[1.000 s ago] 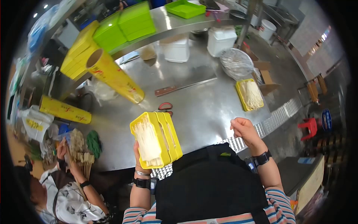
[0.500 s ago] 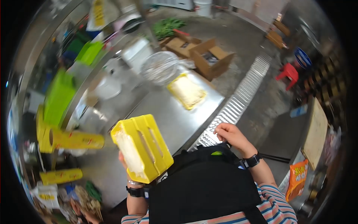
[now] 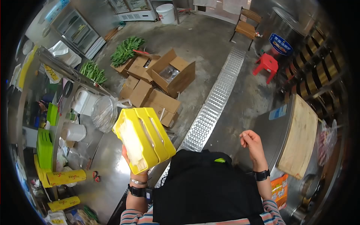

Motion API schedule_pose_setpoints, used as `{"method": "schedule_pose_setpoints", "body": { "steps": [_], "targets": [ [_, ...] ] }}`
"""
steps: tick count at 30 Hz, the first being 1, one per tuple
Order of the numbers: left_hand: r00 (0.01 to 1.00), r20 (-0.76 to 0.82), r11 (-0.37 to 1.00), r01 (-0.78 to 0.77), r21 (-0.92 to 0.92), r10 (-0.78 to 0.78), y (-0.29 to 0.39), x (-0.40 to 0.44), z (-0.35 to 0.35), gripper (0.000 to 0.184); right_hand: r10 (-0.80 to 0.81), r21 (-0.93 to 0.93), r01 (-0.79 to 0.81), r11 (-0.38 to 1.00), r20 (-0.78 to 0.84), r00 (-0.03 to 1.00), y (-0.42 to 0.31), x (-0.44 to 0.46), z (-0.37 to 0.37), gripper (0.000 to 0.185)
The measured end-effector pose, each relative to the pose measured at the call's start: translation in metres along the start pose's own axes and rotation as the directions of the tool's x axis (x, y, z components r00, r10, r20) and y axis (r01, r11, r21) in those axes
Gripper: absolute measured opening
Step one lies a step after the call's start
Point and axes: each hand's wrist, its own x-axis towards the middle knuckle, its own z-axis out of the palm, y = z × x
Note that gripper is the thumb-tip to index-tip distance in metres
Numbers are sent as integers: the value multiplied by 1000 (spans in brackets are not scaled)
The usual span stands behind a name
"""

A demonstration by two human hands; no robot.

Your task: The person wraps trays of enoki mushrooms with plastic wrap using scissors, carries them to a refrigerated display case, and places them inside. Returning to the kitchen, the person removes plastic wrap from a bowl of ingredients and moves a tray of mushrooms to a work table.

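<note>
My left hand grips a yellow slotted plastic basket, tilted up in front of my body. White, floury-looking matter covers the side facing left; I cannot tell whether it is one basket or several nested. Most of the left fingers are hidden behind it. Over the floor to the right hovers my right hand, its fingers curled in, with nothing visible in them. It touches nothing and is nearest to the wooden board on a metal unit.
A steel table lies to the left, with a clear plastic bag and white tub. Cardboard boxes and leafy greens sit on the floor. A metal drain grate runs ahead, near a red stool.
The view has swung toward the right and the floor ahead. The basket stays in my left hand. My right hand has moved rightward. The tray on the table no longer shows.
</note>
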Motion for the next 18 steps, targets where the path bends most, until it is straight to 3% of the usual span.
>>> {"method": "schedule_pose_setpoints", "body": {
  "steps": [5, 7, 8, 9, 10, 11, 16, 18],
  "targets": [
    [1000, -22, 1000, 4, 2, -4, -31, 43, 44, 62, -52, 24, 51, 998, 83, 995, -7, 66, -19, 21],
    [999, -6, 999, 33, -28, -33, -38, 64, 55, 62, -76, -193, 117, 974, 212, 974, -10, 87, -10, 25],
    [1000, -3, 999, 28, -30, -28, -42, 76, 59, 62, 6, -361, 125, 924, 340, 941, -9, 98, -15, 32],
    [1000, -12, 999, 27, -33, -27, -47, 90, 64, 61, 10, -414, 216, 884, 480, 877, -1, 110, -19, 36],
    [1000, -16, 999, 25, -35, -26, -52, 105, 67, 61, 161, -399, 130, 908, 618, 769, 14, 120, -23, 43],
    [1000, -5, 999, 19, -41, -19, -56, 120, 71, 61, 151, -466, 289, 836, 702, 696, 13, 126, -22, 49],
    [998, 41, 997, 53, 64, -56, -78, 216, 113, 61, 179, -535, 323, 781, 687, 704, -25, 218, -56, 51],
    [991, 83, 993, 97, 72, -103, -88, 257, 132, 66, 105, -516, 406, 755, 706, 701, -31, 252, -67, 45]
  ]
}}
